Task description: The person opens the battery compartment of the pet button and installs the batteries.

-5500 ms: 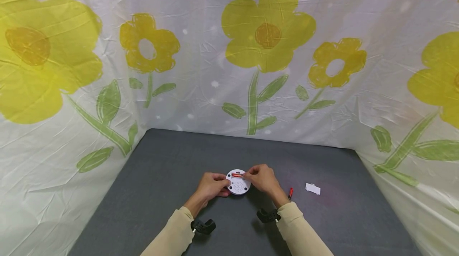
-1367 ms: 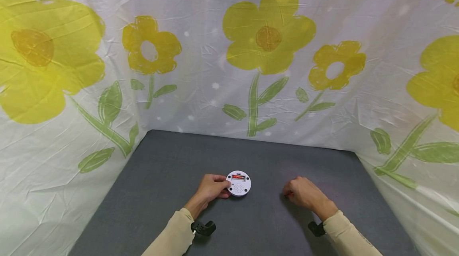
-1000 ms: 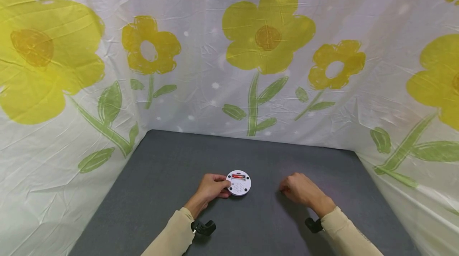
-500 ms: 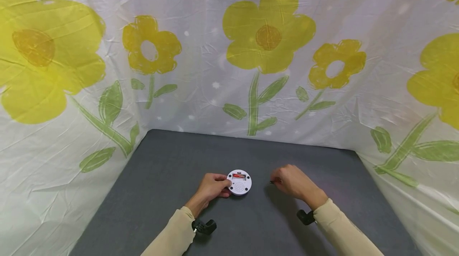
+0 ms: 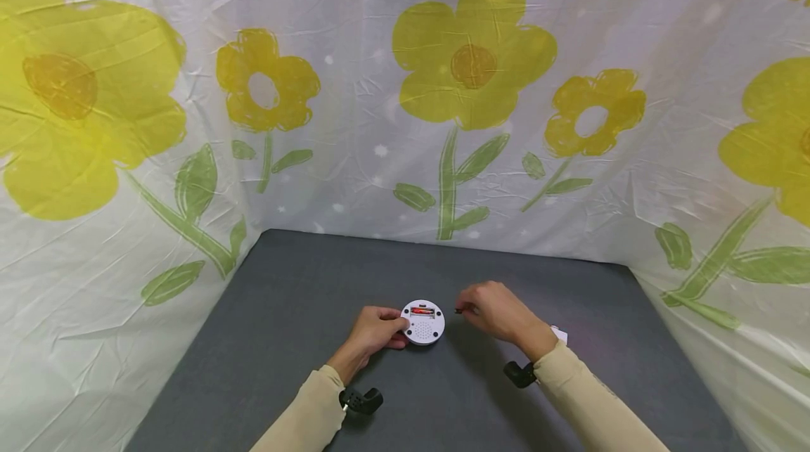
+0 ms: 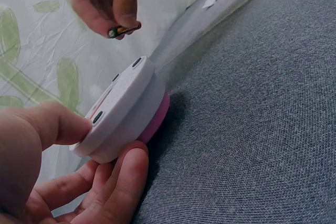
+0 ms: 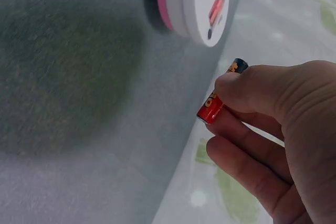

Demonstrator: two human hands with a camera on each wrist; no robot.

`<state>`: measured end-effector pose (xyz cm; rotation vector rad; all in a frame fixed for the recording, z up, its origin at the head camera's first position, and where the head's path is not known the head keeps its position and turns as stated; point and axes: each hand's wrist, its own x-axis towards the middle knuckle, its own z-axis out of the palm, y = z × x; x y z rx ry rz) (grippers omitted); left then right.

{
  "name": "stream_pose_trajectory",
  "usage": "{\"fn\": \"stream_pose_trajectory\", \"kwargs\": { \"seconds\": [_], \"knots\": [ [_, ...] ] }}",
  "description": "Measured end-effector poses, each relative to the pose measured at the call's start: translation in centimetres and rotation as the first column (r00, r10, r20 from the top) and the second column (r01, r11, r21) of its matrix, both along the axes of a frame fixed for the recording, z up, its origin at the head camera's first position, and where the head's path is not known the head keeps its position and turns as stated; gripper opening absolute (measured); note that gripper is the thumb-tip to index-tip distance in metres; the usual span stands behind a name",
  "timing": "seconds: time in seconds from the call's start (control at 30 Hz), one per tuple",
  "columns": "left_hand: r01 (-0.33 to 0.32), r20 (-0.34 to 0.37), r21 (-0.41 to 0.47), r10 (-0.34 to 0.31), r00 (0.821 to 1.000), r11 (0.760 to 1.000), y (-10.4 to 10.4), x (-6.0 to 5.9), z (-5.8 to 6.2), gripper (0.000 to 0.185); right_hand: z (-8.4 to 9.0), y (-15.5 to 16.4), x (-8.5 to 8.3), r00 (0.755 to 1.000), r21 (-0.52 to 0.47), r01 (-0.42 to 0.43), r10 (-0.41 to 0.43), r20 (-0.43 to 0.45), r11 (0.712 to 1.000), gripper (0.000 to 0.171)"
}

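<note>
A round white device (image 5: 425, 332) with a pink lower rim sits face up on the table, dark feet and speaker holes showing. Its battery compartment is uncovered, and a red battery (image 5: 422, 311) lies inside. My left hand (image 5: 372, 331) grips the device's left edge, thumb on top and fingers underneath, as the left wrist view shows. To the right of the device, and apart from it, my right hand (image 5: 500, 313) pinches a second battery, red and black (image 7: 211, 109), between thumb and fingers above the table.
A white battery cover (image 5: 560, 334) lies on the dark grey tabletop (image 5: 329, 269), partly hidden behind my right forearm. A flower-printed sheet (image 5: 354, 121) hangs around the back and sides of the table. Each wrist wears a black camera band.
My right hand left the device and took up the loose battery from the table at right. It now carries it back leftward, uncovering part of the battery cover. The left hand stays put.
</note>
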<state>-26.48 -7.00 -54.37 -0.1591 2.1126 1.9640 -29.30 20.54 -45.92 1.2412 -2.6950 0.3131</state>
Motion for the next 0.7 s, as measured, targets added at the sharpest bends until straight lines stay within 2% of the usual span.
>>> {"fn": "stream_pose_trajectory", "kwargs": {
  "seconds": [0.4,0.7],
  "knots": [
    [-0.002,-0.006,0.002,0.002,1.000,1.000,-0.1,-0.1,-0.1,0.038,0.0,-2.6,-0.3,1.000,-0.045,-0.014,0.015,0.020,0.999,0.011],
    [0.002,-0.014,0.010,-0.002,1.000,1.000,0.0,0.1,-0.1,0.037,-0.5,-4.3,-0.6,0.999,-0.038,-0.007,0.009,0.040,0.999,0.014]
  ]
}}
